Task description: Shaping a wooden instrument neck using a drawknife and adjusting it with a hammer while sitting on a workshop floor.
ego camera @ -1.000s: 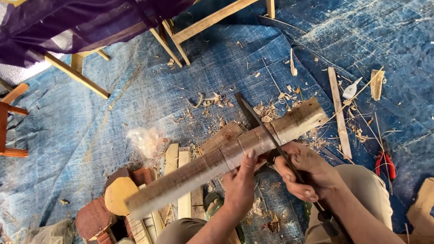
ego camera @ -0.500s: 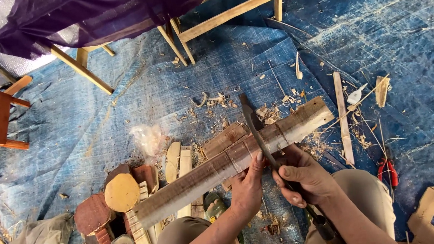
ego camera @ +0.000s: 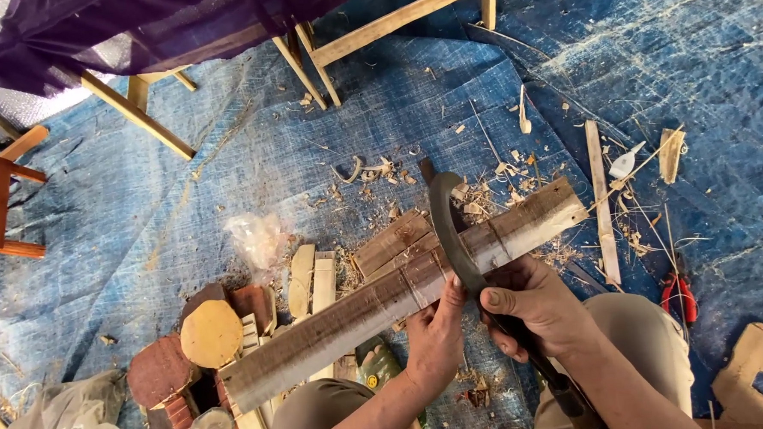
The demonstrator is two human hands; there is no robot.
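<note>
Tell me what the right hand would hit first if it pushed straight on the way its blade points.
Probably the long wooden plank: the right hand aims its curved blade up-left across it, apparently already touching.

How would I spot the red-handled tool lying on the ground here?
Start from the blue tarp covering the ground and follow the long wooden plank to its right end. Just beyond the person's right knee lie the red-handled pliers. They are the only bright red item among pale wood strips and shavings.
</note>
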